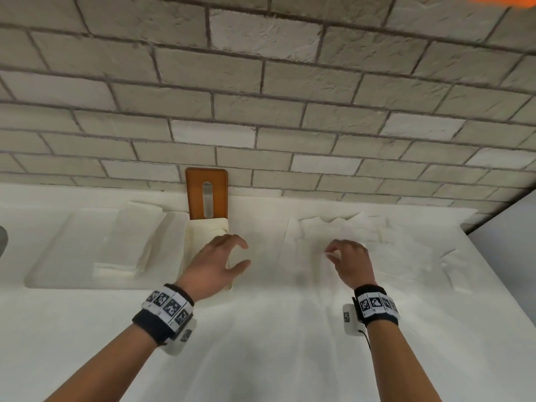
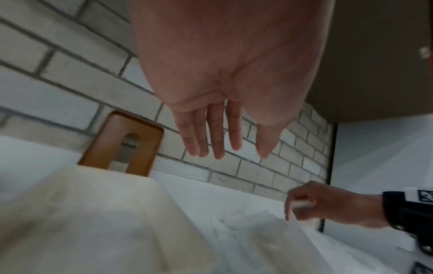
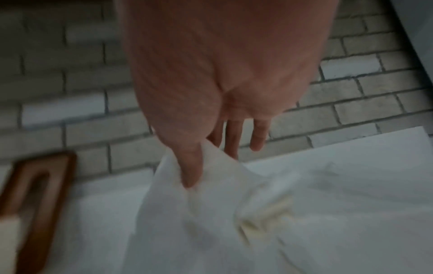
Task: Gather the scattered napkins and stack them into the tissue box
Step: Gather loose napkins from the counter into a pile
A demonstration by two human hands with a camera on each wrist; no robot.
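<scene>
The cream tissue box lies open on the white counter. Its brown slotted lid leans upright against the brick wall. My left hand hovers over the box's right side with its fingers spread and holds nothing; in the left wrist view its fingers hang straight. Scattered white napkins lie to the right of the box. My right hand pinches one napkin between thumb and fingers and lifts its edge off the pile. From the left wrist view the right hand shows that same pinch.
A shallow recessed basin is set into the counter at left, with folded white napkins in it. The brick wall runs close behind everything. The counter ends at right near a grey wall.
</scene>
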